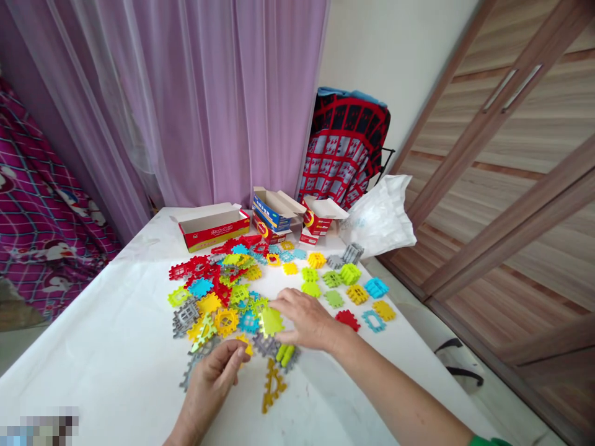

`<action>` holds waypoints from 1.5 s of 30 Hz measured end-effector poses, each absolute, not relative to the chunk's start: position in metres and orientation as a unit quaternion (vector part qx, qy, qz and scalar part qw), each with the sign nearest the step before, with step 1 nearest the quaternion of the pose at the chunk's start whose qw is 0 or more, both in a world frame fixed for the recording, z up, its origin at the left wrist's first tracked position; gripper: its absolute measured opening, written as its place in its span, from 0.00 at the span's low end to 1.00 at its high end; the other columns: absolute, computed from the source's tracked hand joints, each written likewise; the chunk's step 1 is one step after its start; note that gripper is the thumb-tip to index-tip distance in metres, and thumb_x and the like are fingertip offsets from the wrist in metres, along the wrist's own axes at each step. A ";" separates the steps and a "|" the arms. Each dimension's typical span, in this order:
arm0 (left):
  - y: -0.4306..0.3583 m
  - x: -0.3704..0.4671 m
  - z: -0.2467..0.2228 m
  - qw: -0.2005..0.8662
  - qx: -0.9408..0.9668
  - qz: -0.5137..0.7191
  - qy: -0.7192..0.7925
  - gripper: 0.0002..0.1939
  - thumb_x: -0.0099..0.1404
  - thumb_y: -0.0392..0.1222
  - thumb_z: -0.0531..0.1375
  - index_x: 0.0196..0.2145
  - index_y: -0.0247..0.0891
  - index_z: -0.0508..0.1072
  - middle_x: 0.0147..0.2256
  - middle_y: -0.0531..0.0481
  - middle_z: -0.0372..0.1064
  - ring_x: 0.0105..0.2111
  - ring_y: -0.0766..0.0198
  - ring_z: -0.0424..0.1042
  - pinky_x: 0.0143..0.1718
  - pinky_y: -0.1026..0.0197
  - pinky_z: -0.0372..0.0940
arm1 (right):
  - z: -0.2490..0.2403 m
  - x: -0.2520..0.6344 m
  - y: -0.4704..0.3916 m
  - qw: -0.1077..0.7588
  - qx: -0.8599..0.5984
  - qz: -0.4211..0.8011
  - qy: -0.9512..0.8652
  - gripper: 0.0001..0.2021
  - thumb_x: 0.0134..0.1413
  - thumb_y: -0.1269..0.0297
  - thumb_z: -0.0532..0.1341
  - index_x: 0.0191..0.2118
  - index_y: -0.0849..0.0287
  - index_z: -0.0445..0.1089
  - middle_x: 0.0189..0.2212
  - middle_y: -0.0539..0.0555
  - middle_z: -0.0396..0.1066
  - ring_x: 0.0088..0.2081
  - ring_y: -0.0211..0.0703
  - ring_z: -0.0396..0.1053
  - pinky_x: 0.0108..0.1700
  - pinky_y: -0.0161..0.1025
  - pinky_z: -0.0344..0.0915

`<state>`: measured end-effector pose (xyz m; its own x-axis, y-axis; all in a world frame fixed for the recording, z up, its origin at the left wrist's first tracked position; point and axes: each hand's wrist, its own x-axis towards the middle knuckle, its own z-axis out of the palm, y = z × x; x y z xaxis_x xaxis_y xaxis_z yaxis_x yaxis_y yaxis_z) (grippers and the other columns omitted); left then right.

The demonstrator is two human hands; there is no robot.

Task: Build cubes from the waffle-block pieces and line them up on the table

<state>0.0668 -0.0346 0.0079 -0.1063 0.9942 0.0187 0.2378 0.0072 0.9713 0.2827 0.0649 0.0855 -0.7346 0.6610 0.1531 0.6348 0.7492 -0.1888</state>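
Note:
My right hand [304, 319] reaches over the near edge of a pile of plastic interlocking tiles. Its thumb and fingers close around the edge of a light green tile [271, 322]. Nearer to me, my left hand [214, 375] is closed in a pinch. A yellow tile [245, 344] shows just past its fingertips; whether they grip it is hidden. Between and below the hands lies a mustard triangular piece [273, 385]. Bright green pieces [285, 354] sit under my right hand. Left of the hands, the mixed pile includes a yellow window tile [226, 322] and a grey window tile [186, 317].
Small stacks sorted by colour stand on the right, among them green tiles [350, 273], blue tiles [376, 287] and a red tile [348, 319]. Opened cartons, one red [214, 230] and one blue [271, 210], line the white table's [116, 347] back, beside a white plastic bag [383, 217].

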 end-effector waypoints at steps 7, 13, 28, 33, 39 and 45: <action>-0.036 0.055 0.001 0.206 0.612 0.482 0.592 0.19 0.62 0.59 0.56 0.34 0.44 0.78 0.26 0.53 0.80 0.22 0.64 0.77 0.24 0.68 0.71 | 0.083 0.379 0.143 0.042 -0.498 0.053 -0.864 0.28 0.47 0.59 0.68 0.56 0.56 0.68 0.49 0.58 0.70 0.49 0.50 0.69 0.50 0.42 0.64; -0.035 0.050 0.001 0.123 0.643 0.497 0.570 0.16 0.64 0.56 0.56 0.36 0.44 0.77 0.26 0.54 0.80 0.22 0.67 0.78 0.24 0.72 0.70 | 0.066 0.390 0.164 -0.010 -0.456 0.069 -0.887 0.29 0.47 0.59 0.68 0.57 0.56 0.69 0.51 0.59 0.71 0.49 0.51 0.70 0.50 0.43 0.65; -0.036 0.044 -0.011 0.165 0.626 0.458 0.609 0.18 0.63 0.59 0.56 0.39 0.45 0.76 0.28 0.52 0.81 0.23 0.65 0.78 0.26 0.69 0.72 | 0.061 0.383 0.170 -0.045 -0.451 0.070 -0.889 0.28 0.48 0.58 0.67 0.56 0.57 0.69 0.52 0.60 0.71 0.51 0.53 0.68 0.51 0.45 0.65; -0.036 0.043 -0.013 0.176 0.624 0.449 0.615 0.18 0.63 0.58 0.56 0.39 0.45 0.76 0.29 0.52 0.81 0.23 0.64 0.78 0.27 0.68 0.72 | 0.062 0.380 0.168 -0.059 -0.458 0.073 -0.884 0.29 0.47 0.57 0.67 0.57 0.57 0.68 0.56 0.61 0.68 0.56 0.56 0.66 0.54 0.48 0.64; -0.037 0.040 -0.017 0.174 0.627 0.442 0.617 0.17 0.63 0.57 0.56 0.40 0.45 0.76 0.29 0.53 0.81 0.25 0.64 0.79 0.28 0.69 0.72 | 0.060 0.381 0.170 -0.051 -0.459 0.079 -0.883 0.29 0.46 0.58 0.68 0.56 0.54 0.69 0.56 0.60 0.68 0.57 0.56 0.65 0.56 0.49 0.63; -0.035 0.044 -0.013 0.168 0.619 0.454 0.619 0.19 0.62 0.60 0.56 0.38 0.45 0.76 0.27 0.53 0.80 0.22 0.65 0.77 0.25 0.69 0.71 | 0.060 0.382 0.169 -0.062 -0.463 0.071 -0.881 0.33 0.46 0.57 0.68 0.60 0.58 0.65 0.58 0.62 0.66 0.58 0.56 0.64 0.56 0.49 0.62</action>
<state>0.0443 -0.0354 -0.0129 -0.1781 0.9184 0.3534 0.6130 -0.1773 0.7699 0.3819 0.1691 0.0603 -0.5629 0.8078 -0.1750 0.8254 0.5604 -0.0681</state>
